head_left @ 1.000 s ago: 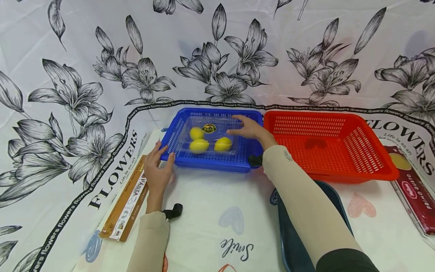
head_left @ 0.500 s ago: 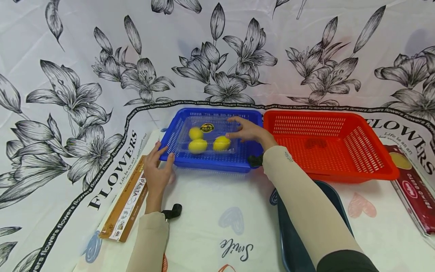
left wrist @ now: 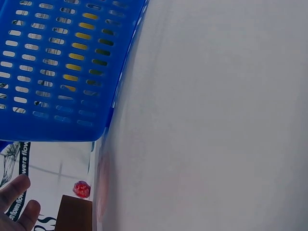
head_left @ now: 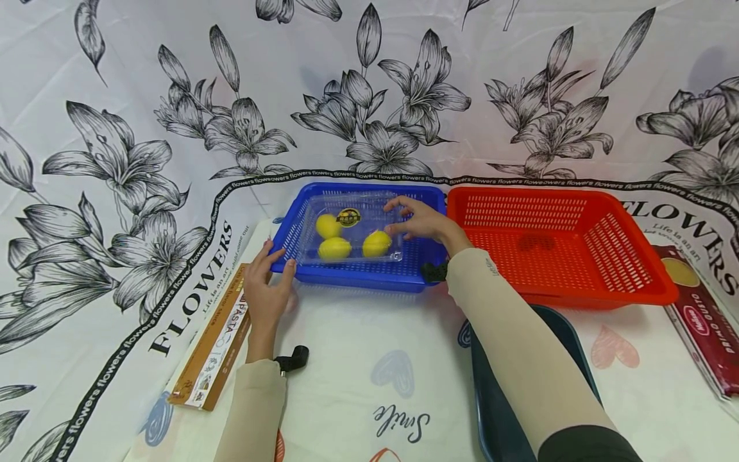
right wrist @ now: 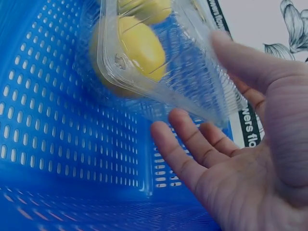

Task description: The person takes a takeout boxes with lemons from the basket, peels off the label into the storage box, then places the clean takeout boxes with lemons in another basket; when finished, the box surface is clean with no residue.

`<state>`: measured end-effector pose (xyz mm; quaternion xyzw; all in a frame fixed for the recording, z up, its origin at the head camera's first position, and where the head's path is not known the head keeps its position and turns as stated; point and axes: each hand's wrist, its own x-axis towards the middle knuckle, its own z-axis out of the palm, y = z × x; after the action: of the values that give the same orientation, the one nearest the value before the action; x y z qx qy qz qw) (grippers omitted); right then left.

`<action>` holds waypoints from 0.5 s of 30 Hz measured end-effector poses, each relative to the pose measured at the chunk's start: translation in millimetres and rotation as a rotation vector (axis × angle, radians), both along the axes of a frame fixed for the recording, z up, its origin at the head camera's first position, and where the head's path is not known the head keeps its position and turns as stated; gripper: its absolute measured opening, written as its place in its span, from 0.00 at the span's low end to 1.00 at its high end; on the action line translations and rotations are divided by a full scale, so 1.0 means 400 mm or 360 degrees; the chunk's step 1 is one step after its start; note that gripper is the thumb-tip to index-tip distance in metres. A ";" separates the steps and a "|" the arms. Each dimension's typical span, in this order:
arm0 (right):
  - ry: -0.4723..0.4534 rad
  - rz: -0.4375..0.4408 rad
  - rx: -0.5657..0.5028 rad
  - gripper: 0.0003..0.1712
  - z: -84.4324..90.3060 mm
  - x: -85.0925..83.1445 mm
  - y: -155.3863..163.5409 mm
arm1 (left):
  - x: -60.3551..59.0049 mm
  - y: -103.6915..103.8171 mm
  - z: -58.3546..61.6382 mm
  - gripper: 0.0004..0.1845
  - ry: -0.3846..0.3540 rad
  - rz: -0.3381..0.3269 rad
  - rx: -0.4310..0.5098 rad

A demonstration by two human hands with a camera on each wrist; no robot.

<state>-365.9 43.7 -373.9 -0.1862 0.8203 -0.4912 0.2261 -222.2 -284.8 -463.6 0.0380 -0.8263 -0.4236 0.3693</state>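
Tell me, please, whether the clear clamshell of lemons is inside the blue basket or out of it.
Inside. The clear clamshell sits within the blue basket walls, three lemons showing through it, the right hand at its edge.

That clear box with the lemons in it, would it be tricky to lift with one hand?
Probably a little. The clear box looks thin and glossy, so it may flex and slip. Its three lemons sit loose, so they would likely roll and shift the weight if the right hand tilts it.

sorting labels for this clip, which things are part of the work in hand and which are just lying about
In hand:
right hand at the clear lemon box
left hand on the blue basket

Lying about:
red basket
pasta box
red pasta packet
dark blue tray
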 end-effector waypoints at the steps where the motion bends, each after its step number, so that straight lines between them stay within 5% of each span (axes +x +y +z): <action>1: 0.0001 -0.0009 -0.0020 0.32 0.000 0.001 0.001 | 0.000 0.000 -0.001 0.18 0.0001 -0.0001 0.0000; 8: 0.0061 -0.0079 -0.0127 0.22 -0.004 0.011 0.002 | 0.002 0.001 0.001 0.19 -0.0070 0.0009 0.0008; 15: 0.0100 -0.0062 -0.0127 0.29 -0.006 0.009 0.004 | -0.001 -0.001 -0.002 0.18 -0.0055 0.0000 0.0018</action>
<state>-362.4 45.5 -376.3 -0.1943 0.8102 -0.5217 0.1832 -222.7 -285.1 -464.5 0.0474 -0.8302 -0.4274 0.3547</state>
